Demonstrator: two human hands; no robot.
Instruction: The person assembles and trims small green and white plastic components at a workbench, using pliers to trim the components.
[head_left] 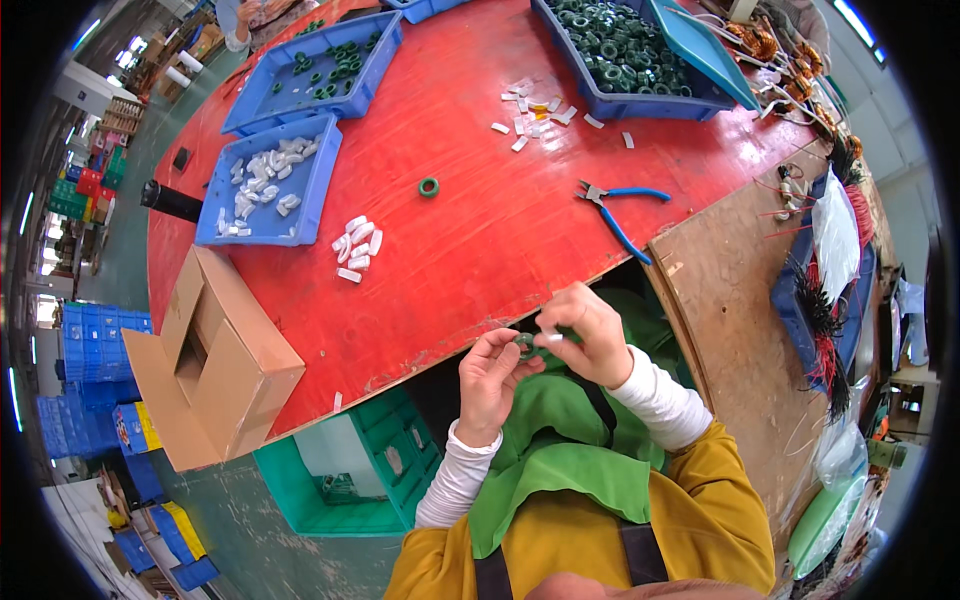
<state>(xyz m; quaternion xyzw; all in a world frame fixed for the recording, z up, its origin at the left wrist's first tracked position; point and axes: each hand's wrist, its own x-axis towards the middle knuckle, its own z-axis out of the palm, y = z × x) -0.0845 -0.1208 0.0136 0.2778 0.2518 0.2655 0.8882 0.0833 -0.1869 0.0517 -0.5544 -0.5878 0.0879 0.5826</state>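
Surface: red tabletop [470, 270], scuffed, worn at front edge; bare wood board [740, 300] adjoining on R. Room: workshop, green floor [250, 500], stacked blue crates [100, 345] far L. Trays, blue plastic, rectangular, ×3: white-pc tray [325, 165], L side; sparse-ring tray [360, 92], behind it, few dk-green rings; full-ring tray [650, 107], far R, heaped w/ same. Loose stock: white pile [358, 247], smooth stubby pcs, nr white-pc tray; lone ring [428, 194], dk green, glossy, mid-table. Tool: nippers [594, 194], metal head, slim blue handles spread, nr R edge. Carton [265, 375], brown cardboard, flaps up, L front corner. Item in work: green ring [525, 346], round, at my fingertips, just off table's front edge, above my green apron [560, 440]. L hand [488, 377]: raised from below, fingers curled, thumb & fingertips clamped on ring. R hand [590, 335]: higher, wrist bent, fingers folded inward beside ring; small white bit [554, 338] at fingertips, can't tell if gripped. Forearms: white sleeves [660, 400], converging.
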